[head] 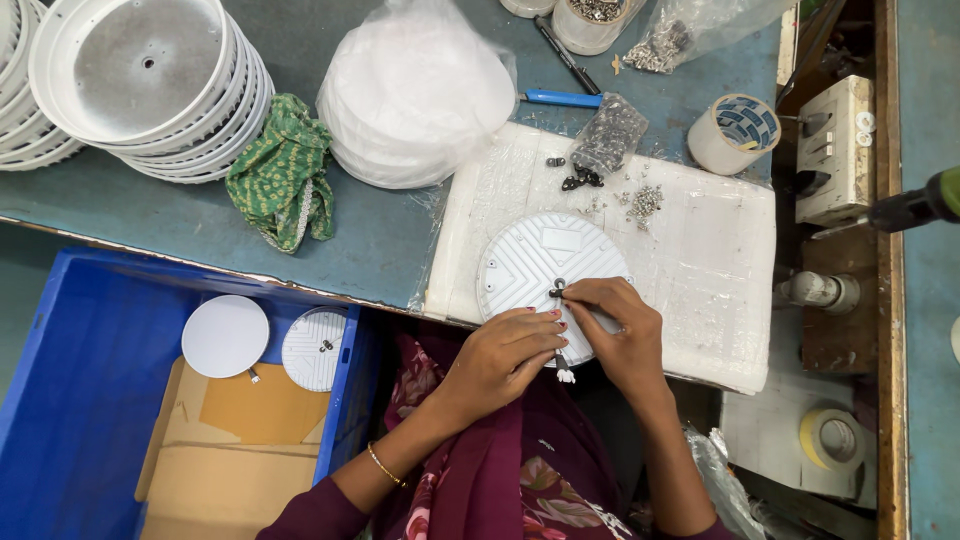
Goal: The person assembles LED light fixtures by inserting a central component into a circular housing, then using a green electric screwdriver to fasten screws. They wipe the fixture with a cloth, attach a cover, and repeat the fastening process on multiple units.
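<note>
A round white disc (535, 258) with a raised chevron pattern lies on a white foam pad (700, 260) at the table's near edge. My left hand (500, 355) and my right hand (615, 335) meet over the disc's near rim. Their fingertips pinch a small dark clip (557, 291) on the disc. A short wire with a small white connector (565, 374) hangs below the hands. Both hands cover the disc's lower part.
Loose screws (643, 200) and a small bag of dark parts (610, 135) lie on the pad. A tape roll (735, 133), a bagged stack of white discs (415, 90), a green cloth (283, 170) and stacked white housings (150, 85) sit behind. A blue crate (100, 400) holds two discs.
</note>
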